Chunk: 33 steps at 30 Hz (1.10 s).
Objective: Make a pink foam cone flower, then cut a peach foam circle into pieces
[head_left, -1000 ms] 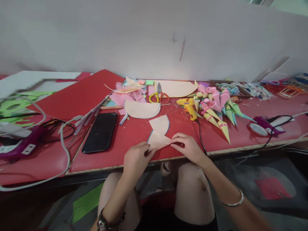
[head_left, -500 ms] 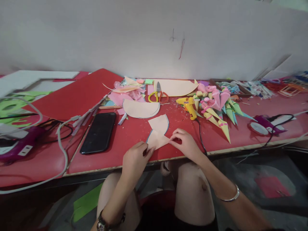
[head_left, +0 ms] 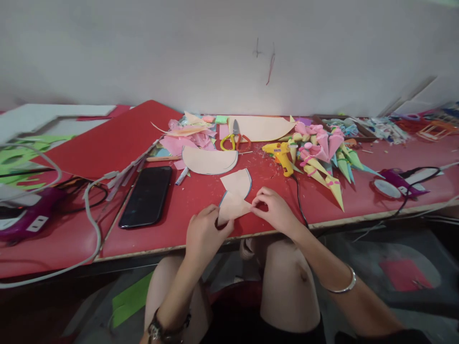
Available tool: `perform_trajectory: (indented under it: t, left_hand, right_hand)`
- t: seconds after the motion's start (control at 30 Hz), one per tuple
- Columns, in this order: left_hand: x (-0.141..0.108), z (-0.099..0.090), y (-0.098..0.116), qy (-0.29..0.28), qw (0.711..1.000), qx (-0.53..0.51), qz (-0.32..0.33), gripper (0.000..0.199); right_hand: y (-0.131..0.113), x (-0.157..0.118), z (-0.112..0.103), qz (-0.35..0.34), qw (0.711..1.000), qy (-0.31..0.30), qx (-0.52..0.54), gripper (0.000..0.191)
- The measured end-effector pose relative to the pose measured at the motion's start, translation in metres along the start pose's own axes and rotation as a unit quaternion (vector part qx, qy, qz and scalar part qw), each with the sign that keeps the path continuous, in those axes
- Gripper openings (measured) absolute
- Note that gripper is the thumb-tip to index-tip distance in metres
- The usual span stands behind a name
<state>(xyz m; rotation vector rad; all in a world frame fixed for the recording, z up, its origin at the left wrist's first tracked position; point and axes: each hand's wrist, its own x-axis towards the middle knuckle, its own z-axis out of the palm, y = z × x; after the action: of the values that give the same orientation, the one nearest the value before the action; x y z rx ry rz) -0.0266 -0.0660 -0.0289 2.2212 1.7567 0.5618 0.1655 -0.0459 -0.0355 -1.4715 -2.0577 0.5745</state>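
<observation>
A cream paper piece (head_left: 233, 208) with a curved, blue-marked edge lies near the table's front. At its left corner, my left hand (head_left: 208, 233) grips it between thumb and fingers. My right hand (head_left: 271, 210) pinches the pointed right corner. Just beyond, partly under or against it, lies a second cream piece (head_left: 238, 181) with a blue-lined curve. Farther back is a cream half-round paper (head_left: 210, 160) outlined in dark pen. Scissors (head_left: 234, 138) with yellow and red handles rest behind that, and a yellow glue gun (head_left: 280, 155) lies to the right.
A black phone (head_left: 146, 197) lies left of my hands. Pink and green paper cones (head_left: 322, 157) are heaped at the right. Purple power strips (head_left: 32, 215) with cables sit at the left and right. Red sheet (head_left: 107, 143) and paper scraps (head_left: 188, 138) cover the back left.
My left hand has shifted slightly right along the near paper piece, its fingers now curled more over the left corner. My right hand keeps its pinch almost in place.
</observation>
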Motion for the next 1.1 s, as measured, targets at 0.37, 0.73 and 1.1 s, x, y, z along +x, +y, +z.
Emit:
perform_trajectory:
  t: [0.37,0.73,1.1]
  left_hand:
    - [0.0,0.003,0.002,0.008,0.999,0.021,-0.028,0.027]
    - [-0.004,0.005,0.001,0.02,0.997,0.076,-0.014,0.022]
    - [-0.005,0.007,-0.001,0.043,0.995,0.085,0.004,0.024]
  right_hand:
    - [-0.001,0.0,-0.001,0.006,1.0,0.006,-0.022,0.007]
    - [0.008,0.002,-0.001,-0.014,1.0,0.013,-0.024,0.01]
    - [-0.006,0.0,0.004,-0.058,0.998,0.028,0.007,0.005]
